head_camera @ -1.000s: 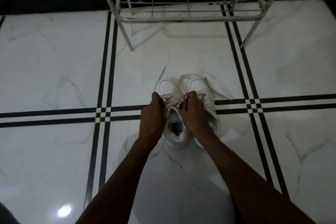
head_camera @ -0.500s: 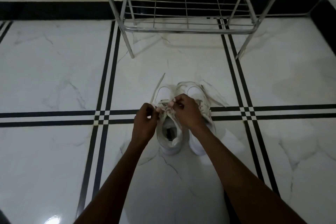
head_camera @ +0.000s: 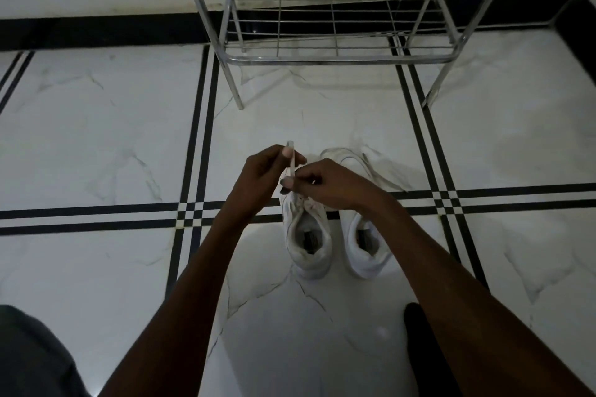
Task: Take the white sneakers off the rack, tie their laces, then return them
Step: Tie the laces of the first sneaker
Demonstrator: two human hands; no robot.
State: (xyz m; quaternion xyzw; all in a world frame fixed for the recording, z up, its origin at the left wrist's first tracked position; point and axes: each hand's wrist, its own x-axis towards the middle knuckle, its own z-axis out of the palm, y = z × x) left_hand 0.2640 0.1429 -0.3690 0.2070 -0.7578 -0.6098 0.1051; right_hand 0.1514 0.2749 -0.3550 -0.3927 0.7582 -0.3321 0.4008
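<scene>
Two white sneakers stand side by side on the marble floor, heels toward me: the left sneaker (head_camera: 308, 240) and the right sneaker (head_camera: 367, 243). Both hands hover over the left sneaker's front. My left hand (head_camera: 263, 176) pinches a white lace end (head_camera: 291, 158) that sticks up between its fingers. My right hand (head_camera: 329, 185) is closed on the other part of that sneaker's lace, close beside the left hand. The right sneaker's laces (head_camera: 379, 176) trail loose on the floor past its toe.
A chrome wire shoe rack (head_camera: 335, 58) stands against the wall beyond the sneakers, its lower shelf bare. The white floor has black inlay stripes (head_camera: 96, 209). A dark knee (head_camera: 29, 354) shows at bottom left and a dark shape (head_camera: 419, 329) behind my right forearm.
The view has tilted down and the rack looks nearer. My left hand has drawn a lace end upward, and both hands have moved toward the toe of the left sneaker.
</scene>
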